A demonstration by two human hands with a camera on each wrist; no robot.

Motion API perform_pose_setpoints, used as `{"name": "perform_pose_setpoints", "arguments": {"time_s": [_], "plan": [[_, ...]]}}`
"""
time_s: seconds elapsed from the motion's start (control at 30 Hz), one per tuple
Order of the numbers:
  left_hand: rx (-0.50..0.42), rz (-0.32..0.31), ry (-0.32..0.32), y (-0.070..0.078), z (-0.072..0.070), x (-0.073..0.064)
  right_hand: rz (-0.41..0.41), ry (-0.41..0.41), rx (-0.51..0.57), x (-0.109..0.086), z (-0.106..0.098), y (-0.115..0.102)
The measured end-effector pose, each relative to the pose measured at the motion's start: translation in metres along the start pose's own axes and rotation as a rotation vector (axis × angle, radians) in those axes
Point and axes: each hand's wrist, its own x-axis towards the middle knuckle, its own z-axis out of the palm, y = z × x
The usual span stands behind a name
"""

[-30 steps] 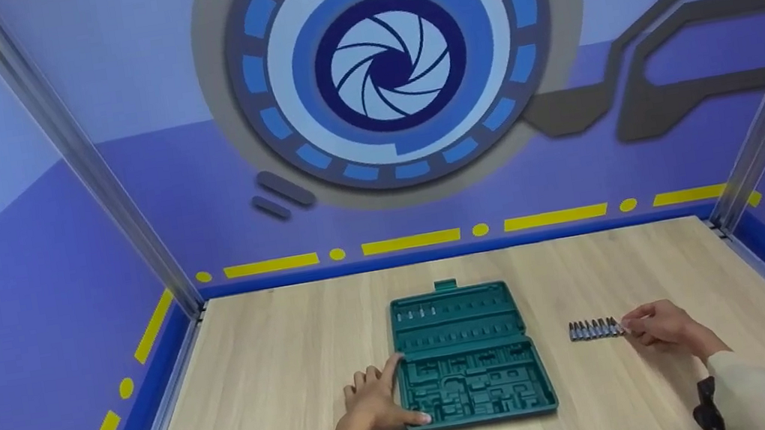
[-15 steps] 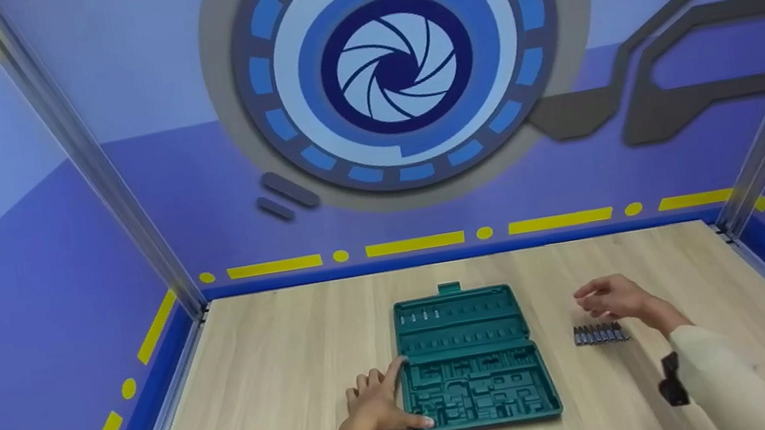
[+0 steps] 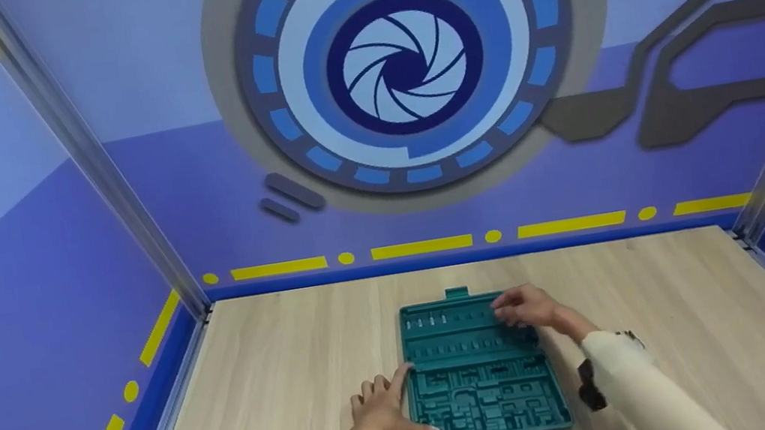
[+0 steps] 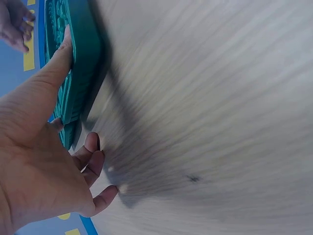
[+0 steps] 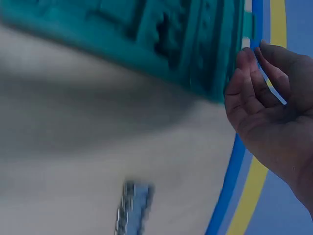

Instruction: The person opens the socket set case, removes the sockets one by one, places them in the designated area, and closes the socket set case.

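A green plastic bit case (image 3: 489, 396) lies opened flat on the wooden table, its moulded compartments facing up. Several small silver bits (image 3: 432, 320) stand in the top row of its far half, at the left end. My left hand (image 3: 383, 412) rests at the case's left side, fingers spread, thumb on the near corner and index finger by the hinge. Over the far right corner of the case is my right hand (image 3: 529, 305), thumb and fingertips drawn together; I cannot tell whether a bit is between them. A row of metal bits (image 5: 132, 208) shows in the right wrist view.
The right sleeve (image 3: 641, 373) covers the loose bit row in the head view. A latch tab (image 3: 456, 293) sticks out from the case's far edge. Metal posts (image 3: 113, 187) and printed panels (image 3: 260, 210) bound the wooden table (image 3: 281, 351).
My right hand has left the end of the bit row, risen, and swung left over the case's far right corner. The left hand stays at the case's left side.
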Motion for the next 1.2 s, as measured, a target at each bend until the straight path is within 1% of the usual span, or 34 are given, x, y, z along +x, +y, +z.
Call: {"name": "perform_pose_setpoints", "arguments": {"time_s": [0.07, 0.13, 0.23, 0.3, 0.37, 0.47, 0.57, 0.7, 0.8, 0.87, 0.97, 1.03, 1.13, 1.2], "plan": [[0.002, -0.001, -0.008, 0.001, -0.002, -0.001, -0.042, 0.013, 0.022, 0.010, 0.022, -0.002], [0.003, 0.001, -0.009, 0.000, -0.003, -0.002, -0.101, 0.034, 0.026, 0.020, 0.043, -0.004], [-0.003, 0.003, -0.003, -0.003, -0.001, 0.000, -0.165, 0.105, -0.001, 0.036, 0.071, -0.009], [-0.008, 0.002, 0.002, -0.006, 0.001, 0.001, -0.174, 0.158, -0.039, 0.043, 0.084, -0.013], [-0.013, 0.000, 0.005, -0.008, 0.003, 0.002, -0.154, 0.201, -0.088, 0.048, 0.092, -0.018], [-0.020, -0.007, 0.003, -0.010, 0.005, 0.004, -0.102, 0.212, -0.170, 0.053, 0.098, -0.025], [-0.023, -0.013, -0.001, -0.010, 0.006, 0.005, -0.051, 0.194, -0.201, 0.055, 0.098, -0.031], [-0.030, -0.015, -0.011, -0.008, 0.004, 0.008, 0.040, 0.182, -0.149, 0.057, 0.096, -0.034], [-0.022, -0.027, -0.019, -0.005, 0.002, 0.004, 0.106, 0.188, -0.095, 0.057, 0.097, -0.035], [-0.015, -0.030, -0.025, -0.003, 0.000, 0.002, 0.133, 0.200, -0.065, 0.057, 0.098, -0.036], [-0.013, -0.034, -0.037, 0.000, -0.004, -0.001, 0.152, 0.233, -0.013, 0.056, 0.100, -0.036], [-0.009, -0.035, -0.042, 0.002, -0.005, -0.001, 0.145, 0.259, 0.026, 0.056, 0.101, -0.035], [0.002, -0.032, -0.030, 0.000, -0.003, 0.001, 0.108, 0.288, 0.047, 0.056, 0.103, -0.032], [0.006, -0.023, -0.011, -0.002, -0.001, 0.004, 0.071, 0.306, 0.030, 0.056, 0.103, -0.030]]}}
